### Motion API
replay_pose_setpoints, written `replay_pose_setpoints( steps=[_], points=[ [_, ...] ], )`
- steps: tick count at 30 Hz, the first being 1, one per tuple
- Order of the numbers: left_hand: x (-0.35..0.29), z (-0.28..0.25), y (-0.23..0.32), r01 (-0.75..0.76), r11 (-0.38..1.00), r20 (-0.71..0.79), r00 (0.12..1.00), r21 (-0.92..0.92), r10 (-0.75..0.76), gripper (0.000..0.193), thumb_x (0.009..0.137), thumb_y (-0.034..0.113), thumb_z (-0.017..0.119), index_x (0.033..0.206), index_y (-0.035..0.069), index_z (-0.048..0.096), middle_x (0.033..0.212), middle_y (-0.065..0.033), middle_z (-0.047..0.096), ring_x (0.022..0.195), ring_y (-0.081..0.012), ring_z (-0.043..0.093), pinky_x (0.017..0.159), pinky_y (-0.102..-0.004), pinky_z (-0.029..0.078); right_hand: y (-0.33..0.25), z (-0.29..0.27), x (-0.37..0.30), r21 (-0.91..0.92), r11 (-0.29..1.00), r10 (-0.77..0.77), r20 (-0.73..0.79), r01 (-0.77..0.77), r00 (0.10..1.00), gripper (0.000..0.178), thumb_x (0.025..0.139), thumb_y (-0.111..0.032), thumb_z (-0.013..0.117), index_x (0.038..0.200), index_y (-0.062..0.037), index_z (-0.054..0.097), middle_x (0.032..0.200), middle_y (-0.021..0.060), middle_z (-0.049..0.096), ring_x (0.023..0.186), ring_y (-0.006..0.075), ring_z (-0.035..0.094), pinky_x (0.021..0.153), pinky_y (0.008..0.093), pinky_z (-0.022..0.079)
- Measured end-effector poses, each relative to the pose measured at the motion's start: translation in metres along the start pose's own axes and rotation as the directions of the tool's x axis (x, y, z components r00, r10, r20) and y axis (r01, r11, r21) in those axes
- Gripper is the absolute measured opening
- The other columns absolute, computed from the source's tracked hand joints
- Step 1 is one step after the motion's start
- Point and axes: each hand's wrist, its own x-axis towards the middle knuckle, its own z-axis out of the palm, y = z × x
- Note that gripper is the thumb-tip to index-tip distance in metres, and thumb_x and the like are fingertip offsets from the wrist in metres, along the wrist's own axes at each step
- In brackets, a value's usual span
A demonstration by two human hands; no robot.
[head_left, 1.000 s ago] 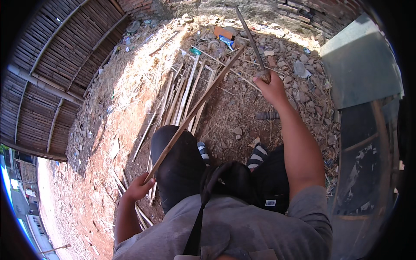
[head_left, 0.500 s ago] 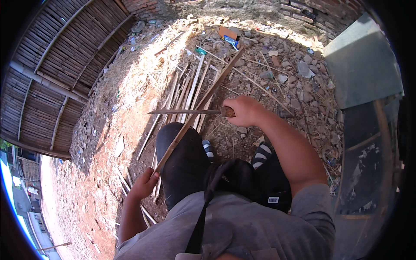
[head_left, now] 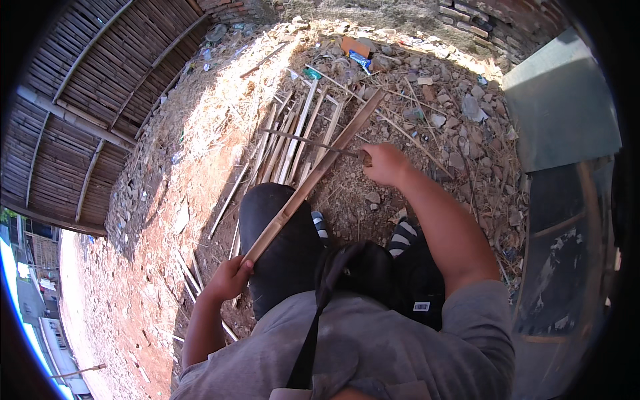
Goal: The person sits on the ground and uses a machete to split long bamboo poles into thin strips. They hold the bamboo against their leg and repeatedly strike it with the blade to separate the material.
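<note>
My left hand (head_left: 230,277) grips the lower end of a long split bamboo strip (head_left: 283,218), which slants up to the right across my left knee. Its hollow inner face with a node shows toward me. In my right hand (head_left: 387,164) is the handle of a machete (head_left: 313,141). The long, dark blade points left and lies across the upper part of the strip; whether it touches the strip I cannot tell. Under and beyond the blade, several narrow bamboo strips (head_left: 297,133) lie in a loose bundle on the ground.
Rubble (head_left: 467,143) and dry straw cover the ground. A woven bamboo wall (head_left: 80,73) stands at the left, a brick wall (head_left: 373,20) at the back. At the right lean a grey-green sheet (head_left: 563,103) and a dark panel (head_left: 557,260). More strips (head_left: 190,277) lie beside my left arm.
The machete has moved up and to the right along the bamboo strip, and its tip has swung farther away. My left hand has turned the strip and shifted slightly right.
</note>
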Motion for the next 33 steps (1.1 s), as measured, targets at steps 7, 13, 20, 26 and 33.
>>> replay_pose_setpoints(
  steps=[7, 13, 20, 26, 33],
  points=[
    [-0.014, -0.001, 0.006, -0.004, 0.999, -0.046, 0.999, 0.033, 0.006, 0.045, 0.103, 0.043, 0.053, 0.097, 0.001, 0.067, 0.076, -0.0128, 0.066, 0.073, -0.0249, 0.064, 0.071, -0.0399, 0.050, -0.069, -0.008, -0.013, -0.141, 0.982, -0.107, 0.121, 0.124, 0.987, 0.027, 0.078, -0.019, 0.071, 0.103, -0.0095, 0.069, 0.091, 0.0168, 0.072, 0.087, 0.0385, 0.069, 0.076, 0.0481, 0.055],
    [-0.003, 0.009, 0.011, -0.027, 0.990, -0.130, 0.990, 0.139, 0.045, 0.042, 0.103, 0.040, 0.054, 0.094, 0.001, 0.065, 0.072, -0.0205, 0.064, 0.072, -0.0374, 0.066, 0.068, -0.0450, 0.049, -0.031, -0.003, -0.004, 0.035, 0.997, -0.078, 0.106, 0.075, 0.991, 0.025, 0.077, -0.018, 0.069, 0.100, -0.0099, 0.067, 0.089, 0.0159, 0.070, 0.087, 0.0393, 0.068, 0.076, 0.0503, 0.054],
    [-0.011, 0.014, 0.006, -0.085, 0.976, -0.199, 0.972, 0.201, 0.126, 0.040, 0.102, 0.037, 0.056, 0.089, 0.000, 0.063, 0.070, -0.0225, 0.063, 0.070, -0.0418, 0.065, 0.066, -0.0479, 0.048, -0.083, -0.009, -0.023, -0.234, 0.942, -0.202, 0.177, 0.241, 0.963, 0.021, 0.080, -0.018, 0.068, 0.100, -0.0100, 0.064, 0.087, 0.0161, 0.069, 0.088, 0.0383, 0.068, 0.076, 0.0507, 0.054],
    [-0.010, 0.006, 0.024, -0.016, 0.977, -0.168, 0.984, 0.215, 0.054, 0.037, 0.101, 0.035, 0.057, 0.089, 0.000, 0.063, 0.071, -0.0238, 0.063, 0.072, -0.0446, 0.065, 0.065, -0.0492, 0.048, -0.030, -0.005, -0.007, -0.090, 0.995, -0.042, 0.033, 0.045, 0.999, 0.020, 0.081, -0.018, 0.067, 0.099, -0.0101, 0.063, 0.085, 0.0155, 0.069, 0.088, 0.0382, 0.069, 0.075, 0.0514, 0.054],
    [-0.015, 0.016, 0.013, -0.072, 0.973, -0.202, 0.972, 0.221, 0.118, 0.037, 0.101, 0.034, 0.057, 0.089, 0.000, 0.063, 0.071, -0.0248, 0.062, 0.073, -0.0458, 0.064, 0.066, -0.0504, 0.048, -0.060, -0.001, -0.014, -0.111, 0.986, -0.114, 0.113, 0.127, 0.987, 0.034, 0.078, -0.019, 0.070, 0.111, -0.0104, 0.066, 0.090, 0.0170, 0.071, 0.088, 0.0391, 0.068, 0.078, 0.0500, 0.055]
  ],
)
